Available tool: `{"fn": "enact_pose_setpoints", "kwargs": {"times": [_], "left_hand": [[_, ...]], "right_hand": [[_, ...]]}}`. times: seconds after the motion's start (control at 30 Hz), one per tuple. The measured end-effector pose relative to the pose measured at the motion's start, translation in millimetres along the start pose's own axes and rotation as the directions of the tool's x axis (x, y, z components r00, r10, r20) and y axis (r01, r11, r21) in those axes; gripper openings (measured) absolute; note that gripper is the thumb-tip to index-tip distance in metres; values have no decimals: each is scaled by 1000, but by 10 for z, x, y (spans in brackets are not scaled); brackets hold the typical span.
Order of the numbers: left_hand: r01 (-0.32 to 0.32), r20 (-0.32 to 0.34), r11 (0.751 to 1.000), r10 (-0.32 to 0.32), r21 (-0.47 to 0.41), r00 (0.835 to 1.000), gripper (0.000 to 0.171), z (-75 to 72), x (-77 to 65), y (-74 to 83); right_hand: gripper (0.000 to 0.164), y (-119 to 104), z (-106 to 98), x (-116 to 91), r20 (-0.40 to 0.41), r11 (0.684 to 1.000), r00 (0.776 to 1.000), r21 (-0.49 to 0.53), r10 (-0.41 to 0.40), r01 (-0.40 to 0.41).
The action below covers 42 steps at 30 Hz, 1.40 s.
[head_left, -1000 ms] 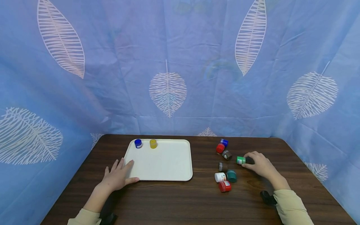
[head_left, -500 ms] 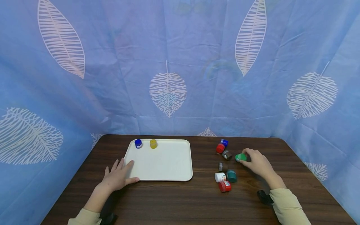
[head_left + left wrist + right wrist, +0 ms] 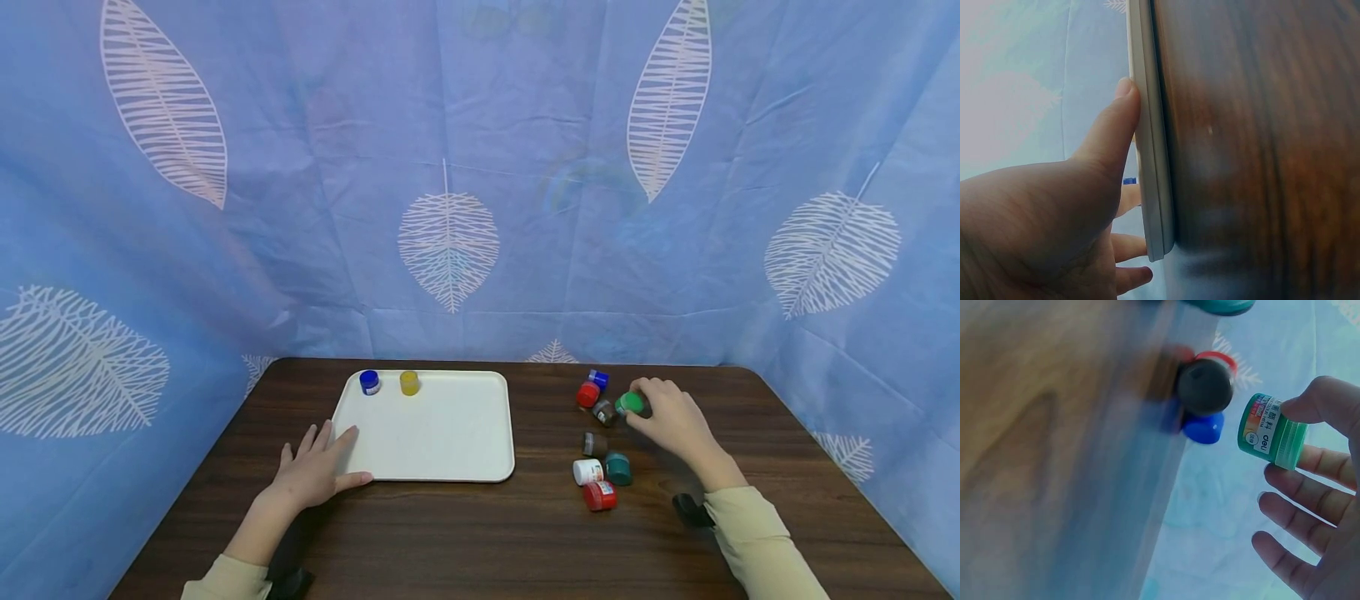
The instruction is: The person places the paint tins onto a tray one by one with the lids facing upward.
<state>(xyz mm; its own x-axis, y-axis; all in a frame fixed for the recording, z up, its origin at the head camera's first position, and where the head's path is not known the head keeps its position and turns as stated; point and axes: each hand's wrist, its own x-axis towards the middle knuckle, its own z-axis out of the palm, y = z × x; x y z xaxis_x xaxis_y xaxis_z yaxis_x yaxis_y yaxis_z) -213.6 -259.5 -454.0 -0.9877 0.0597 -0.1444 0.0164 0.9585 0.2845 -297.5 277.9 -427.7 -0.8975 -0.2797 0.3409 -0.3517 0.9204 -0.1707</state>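
The right hand (image 3: 671,417) pinches the green jar (image 3: 629,404) near its lid, thumb on one side and fingertips on the other, while the ring and little fingers stretch out free. The jar's long axis stands close to upright, a little tilted, lid up towards the palm and base down; in the right wrist view it looks clear of the table (image 3: 480,542). That jar is well to the right of the tray (image 3: 442,433), level with its far half, so the tray lies to the left of the pinching fingers, and the right hand is the nearer one to the jar. Right of the tray's far half, just beside the green jar, sit a dark jar (image 3: 604,412), a scarlet jar (image 3: 588,394) and a blue jar (image 3: 598,381). Right of its near half are a brown jar (image 3: 595,444), a teal jar (image 3: 618,468) and a white jar (image 3: 587,472), with a crimson jar (image 3: 600,497) slightly nearer than its near edge. The left hand (image 3: 311,467) lies at the tray's left edge, fingers straight and spread, gripping nothing, thumb resting on the rim by the near left corner. On the tray, along its far edge, stand a navy jar (image 3: 369,382) and, to the right, a yellow jar (image 3: 408,382).
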Motion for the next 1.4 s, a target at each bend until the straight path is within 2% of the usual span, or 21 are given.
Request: {"fn": "enact_pose_setpoints", "kwargs": {"times": [0.27, 0.5, 0.77, 1.1, 1.3, 1.4], "left_hand": [[-11, -2, 1000, 11, 7, 1000, 95, -23, 0, 16], [1, 3, 1000, -1, 6, 1000, 94, -37, -23, 25], [-9, -2, 1000, 9, 10, 1000, 93, -37, -18, 25], [-10, -4, 1000, 10, 8, 1000, 94, -29, -16, 18], [-6, -2, 1000, 6, 6, 1000, 93, -20, -26, 17], [-5, 0, 1000, 5, 1, 1000, 93, -26, -27, 20]], "right_hand": [[32, -186, -7, 190, -11, 994, 996, -56, -94, 93], [31, -363, -2, 350, -35, 978, 980, -70, -198, 195], [33, -613, -39, 523, 2, 969, 972, -78, -235, 235], [26, -887, 27, 732, -30, 934, 937, -93, -349, 345], [27, -1050, 73, 851, -19, 925, 926, -69, -376, 374], [23, -1129, 104, 919, -12, 921, 922, -64, -386, 385]]}}
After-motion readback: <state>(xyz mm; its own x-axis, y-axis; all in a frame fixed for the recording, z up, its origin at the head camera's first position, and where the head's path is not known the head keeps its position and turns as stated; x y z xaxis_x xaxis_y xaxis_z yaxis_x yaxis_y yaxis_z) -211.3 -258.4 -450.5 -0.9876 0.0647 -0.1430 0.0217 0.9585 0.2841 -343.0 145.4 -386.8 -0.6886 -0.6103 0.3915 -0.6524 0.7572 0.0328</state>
